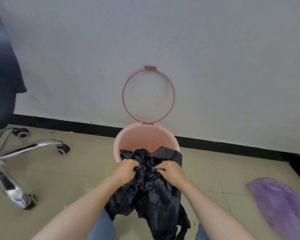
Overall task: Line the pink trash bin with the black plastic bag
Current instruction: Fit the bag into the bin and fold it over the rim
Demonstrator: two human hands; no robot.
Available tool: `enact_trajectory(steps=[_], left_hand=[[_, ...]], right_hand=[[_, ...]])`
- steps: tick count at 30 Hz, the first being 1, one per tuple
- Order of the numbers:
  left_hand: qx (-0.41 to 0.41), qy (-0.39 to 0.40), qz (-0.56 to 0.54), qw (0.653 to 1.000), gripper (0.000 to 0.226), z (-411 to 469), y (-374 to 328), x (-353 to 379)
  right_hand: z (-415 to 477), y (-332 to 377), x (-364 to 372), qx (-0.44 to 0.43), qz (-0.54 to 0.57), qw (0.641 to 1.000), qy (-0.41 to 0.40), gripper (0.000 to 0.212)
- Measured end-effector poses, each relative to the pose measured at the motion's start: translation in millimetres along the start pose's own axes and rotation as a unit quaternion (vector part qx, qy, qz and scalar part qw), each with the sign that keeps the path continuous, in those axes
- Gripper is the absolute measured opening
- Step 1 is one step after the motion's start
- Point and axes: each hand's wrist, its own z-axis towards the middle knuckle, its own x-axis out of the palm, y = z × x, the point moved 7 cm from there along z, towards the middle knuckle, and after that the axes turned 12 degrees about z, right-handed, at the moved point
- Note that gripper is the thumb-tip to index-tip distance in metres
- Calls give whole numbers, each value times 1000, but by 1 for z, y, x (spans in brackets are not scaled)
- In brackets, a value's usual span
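Note:
The pink trash bin (pixel 145 135) stands on the floor against the wall, its pink ring lid (pixel 125 101) flipped up and leaning on the wall. The black plastic bag (pixel 151 191) is crumpled in front of the bin, its top edge draped over the bin's near rim and the rest hanging down toward my knees. My left hand (pixel 126 168) grips the bag's bunched top on the left. My right hand (pixel 170 169) grips it on the right, close beside the left. The bin's near wall is hidden behind the bag.
An office chair (pixel 5 94) with a chrome star base (pixel 16 153) and castors stands at the left. A purple plastic bag (pixel 280 205) lies at the lower right. A black skirting board (pixel 215 144) runs along the white wall. Small scraps dot the tiled floor.

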Motion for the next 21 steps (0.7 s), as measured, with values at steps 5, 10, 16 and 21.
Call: enact_trajectory(steps=[5,10,16,21], left_hand=[[-43,-97,-153,983,19,6,-6,-50],[-73,-240,-149,956,35,16,-10,-112],[-133,-48,-28,990,68,45,2,-54],[-137,99,48,984,86,19,14,-6]], right_hand=[[5,21,-58,-69,79,987,-121,23],[29,33,-107,-102,85,964,-231,22],[78,-23,-29,15,-101,994,36,31],[89,-45,16,46,-143,973,177,40]])
